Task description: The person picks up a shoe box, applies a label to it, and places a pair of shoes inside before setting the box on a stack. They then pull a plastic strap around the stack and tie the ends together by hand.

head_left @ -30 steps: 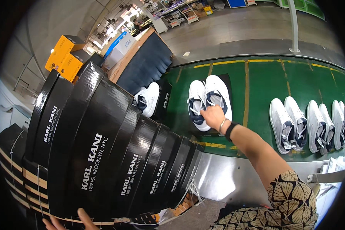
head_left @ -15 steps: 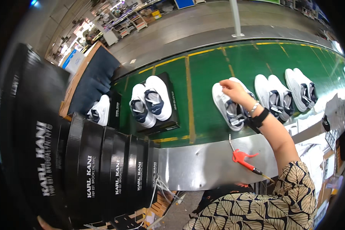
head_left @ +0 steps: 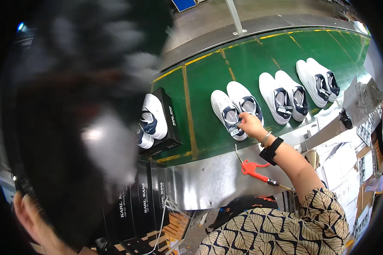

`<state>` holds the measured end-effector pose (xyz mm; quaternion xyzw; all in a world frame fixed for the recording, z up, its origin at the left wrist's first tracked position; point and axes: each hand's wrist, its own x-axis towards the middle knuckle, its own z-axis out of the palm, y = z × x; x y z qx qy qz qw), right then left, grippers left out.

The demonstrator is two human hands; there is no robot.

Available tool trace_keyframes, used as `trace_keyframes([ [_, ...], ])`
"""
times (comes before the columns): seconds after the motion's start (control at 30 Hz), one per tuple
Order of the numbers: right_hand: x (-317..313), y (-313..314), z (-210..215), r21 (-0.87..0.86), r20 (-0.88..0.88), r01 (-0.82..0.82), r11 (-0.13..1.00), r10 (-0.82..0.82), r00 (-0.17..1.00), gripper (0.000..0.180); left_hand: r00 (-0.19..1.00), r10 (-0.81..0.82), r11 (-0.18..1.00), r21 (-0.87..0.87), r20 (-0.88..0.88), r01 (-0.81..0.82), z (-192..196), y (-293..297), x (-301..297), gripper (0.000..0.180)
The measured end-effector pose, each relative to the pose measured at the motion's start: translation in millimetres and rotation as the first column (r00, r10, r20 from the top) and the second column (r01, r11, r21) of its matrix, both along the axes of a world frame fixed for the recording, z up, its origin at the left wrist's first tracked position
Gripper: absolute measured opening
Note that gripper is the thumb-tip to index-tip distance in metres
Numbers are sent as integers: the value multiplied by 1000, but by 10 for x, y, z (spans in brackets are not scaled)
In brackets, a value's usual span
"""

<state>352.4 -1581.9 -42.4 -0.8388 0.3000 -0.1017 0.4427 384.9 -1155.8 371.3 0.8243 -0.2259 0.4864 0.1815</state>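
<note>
My left hand (head_left: 34,221) is at the lower left, its fingers bent against the edge of a black shoebox (head_left: 72,178). This shoebox is close and smeared by motion, covering much of the left side. My right hand (head_left: 251,124) reaches over a pair of white sneakers with navy linings. Its thumb and fingers pinch a small tag (head_left: 234,131) at the opening of the left sneaker (head_left: 221,102). The right sneaker (head_left: 239,91) of that pair lies beside it. Both stand on a green conveyor belt (head_left: 204,70).
Two more pairs of white sneakers (head_left: 268,85) stand farther right. A sneaker pair (head_left: 157,114) rests on a black box (head_left: 171,123) at left. A red air blow gun (head_left: 253,168) lies on the metal ledge (head_left: 200,187). Stacked black shoeboxes (head_left: 144,199) and papers (head_left: 336,170) flank me.
A black shoebox has come up close at the left with my left hand. My right hand has moved from the sneaker's toe to its tag. The view has shifted right.
</note>
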Motion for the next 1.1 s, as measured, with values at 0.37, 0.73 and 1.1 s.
trace_keyframes([
  [0.37,19,160,698,76,415,-90,993,50,909,17,830,82,813,518,-552,265,-1415,-1281,567,28],
  [0.73,-232,942,1829,405,711,-550,731,126,692,15,314,-244,894,-88,-917,439,-1670,-839,722,55],
  [1.1,3,1639,2089,274,647,-649,710,364,670,14,453,-351,884,-130,-820,450,-1810,-503,340,34],
])
